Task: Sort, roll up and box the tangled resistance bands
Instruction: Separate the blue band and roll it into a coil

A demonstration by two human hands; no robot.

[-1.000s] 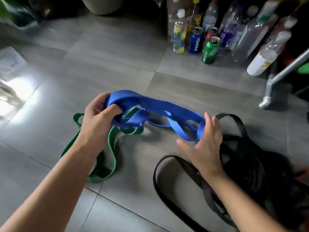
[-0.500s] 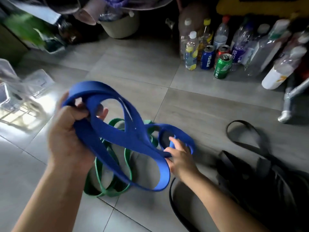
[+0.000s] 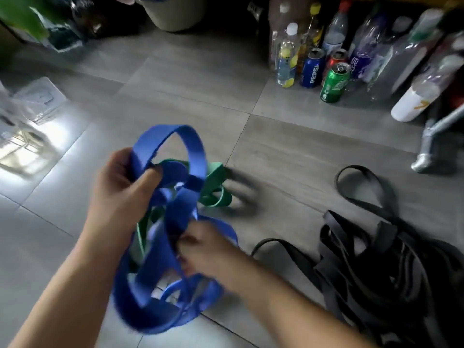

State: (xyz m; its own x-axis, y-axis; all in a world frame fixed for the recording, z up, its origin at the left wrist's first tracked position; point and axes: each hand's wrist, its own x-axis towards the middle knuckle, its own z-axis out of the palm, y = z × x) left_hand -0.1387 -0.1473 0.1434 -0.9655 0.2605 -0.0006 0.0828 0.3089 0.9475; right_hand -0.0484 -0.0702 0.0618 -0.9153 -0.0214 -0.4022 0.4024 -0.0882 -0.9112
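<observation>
A wide blue resistance band (image 3: 175, 222) hangs in several loops above the floor. My left hand (image 3: 120, 187) grips its upper loop, thumb curled over the band. Lower down, my right hand (image 3: 203, 249) pinches another loop of the same band; it is blurred by motion. A green band (image 3: 216, 189) lies on the tiles just behind the blue one, partly hidden by it. To the right, a heap of black bands (image 3: 381, 262) spreads over the floor, with one loop reaching toward the back.
Several plastic bottles and drink cans (image 3: 335, 82) stand at the back right. A metal leg (image 3: 431, 144) comes down at the right edge. A clear plastic box (image 3: 37, 99) sits at the left. A pale bucket (image 3: 175, 13) stands at the back.
My left hand has moved right and nearer with the blue band. My right hand dropped lower and closer to me, bunching the band into tighter loops. The view shifted slightly.
</observation>
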